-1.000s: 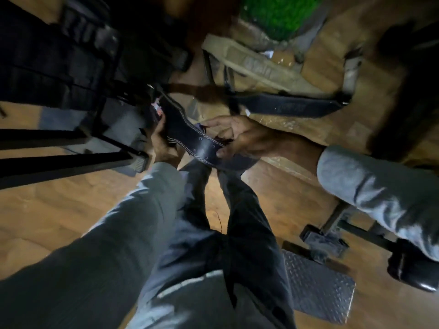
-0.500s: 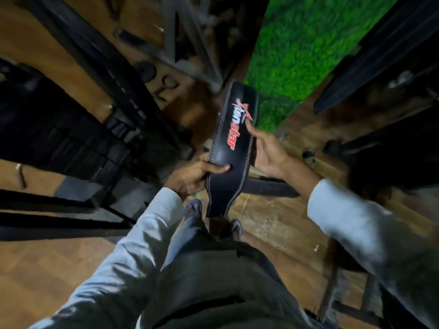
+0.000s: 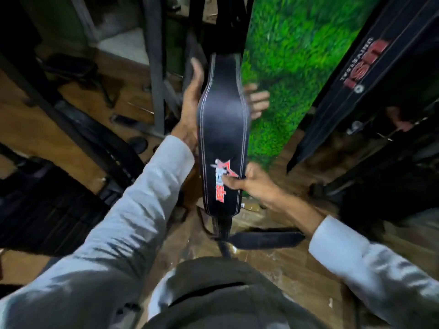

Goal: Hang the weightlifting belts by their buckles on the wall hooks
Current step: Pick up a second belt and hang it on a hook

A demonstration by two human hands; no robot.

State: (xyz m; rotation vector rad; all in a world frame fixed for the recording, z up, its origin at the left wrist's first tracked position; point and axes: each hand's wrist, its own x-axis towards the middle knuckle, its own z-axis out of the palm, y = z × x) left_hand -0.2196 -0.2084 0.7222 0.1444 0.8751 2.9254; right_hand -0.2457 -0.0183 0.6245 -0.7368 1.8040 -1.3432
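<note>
We hold a black weightlifting belt (image 3: 223,129) upright in front of us, its wide stitched back panel facing the camera and a red and white star logo (image 3: 223,179) printed near its lower end. Our left hand (image 3: 191,108) lies along the belt's left edge with the palm against it, and its fingers (image 3: 255,100) wrap behind the panel and show again on the right side, so this grip is grasping the belt. Our right hand (image 3: 251,184) pinches the lower right edge, the thumb pressed on the logo, so that grip also grasps the belt. The belt's narrow strap end (image 3: 222,230) hangs below the panel, above our dark trousers (image 3: 225,293). The top of the belt reaches dark hanging straps (image 3: 218,22); the buckle and any hook there are too dim to make out. Behind the belt stands a green grass-textured wall (image 3: 294,55), and to the right hangs another dark belt (image 3: 351,86) with red lettering. A further strap (image 3: 263,239) lies on the wooden floor (image 3: 280,262) below.
</note>
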